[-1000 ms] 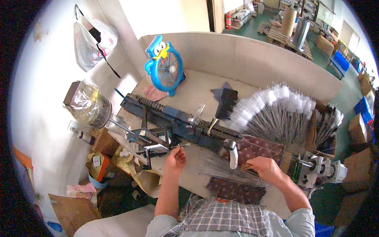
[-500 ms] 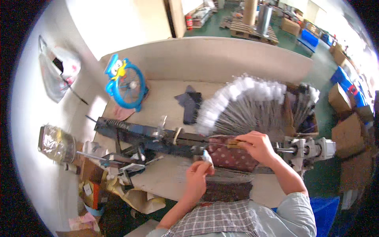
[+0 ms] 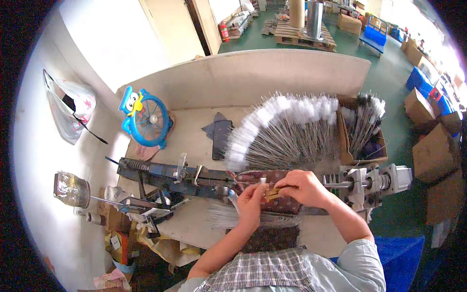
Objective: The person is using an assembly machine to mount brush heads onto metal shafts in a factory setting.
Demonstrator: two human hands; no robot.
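Note:
My left hand (image 3: 249, 204) is closed in a pinch, with a small white piece (image 3: 263, 180) at its fingertips. Beside that hand a white tube with a blue tip (image 3: 233, 198) sticks out; whether the hand grips it, I cannot tell. My right hand (image 3: 307, 189) is shut on a small tan, brass-like tool (image 3: 273, 194), its end against the left fingertips. Both hands meet over a dark red dotted cloth (image 3: 291, 206). Behind them a fan of thin wire brushes with white heads (image 3: 292, 109) lies spread out. Loose thin wires (image 3: 221, 216) lie near the left forearm.
A long dark metal machine bar (image 3: 155, 170) runs left of the hands; a shaft with a motor (image 3: 384, 182) stands right. Behind are a dark phone (image 3: 222, 140), a blue duck-headed fan (image 3: 151, 121) and a carton of brushes (image 3: 364, 155). A low board (image 3: 253, 75) edges the table's back.
My left hand has come up to my right hand, which has moved slightly down and left with the tan tool. They now meet at the white piece. The whole view has shifted slightly.

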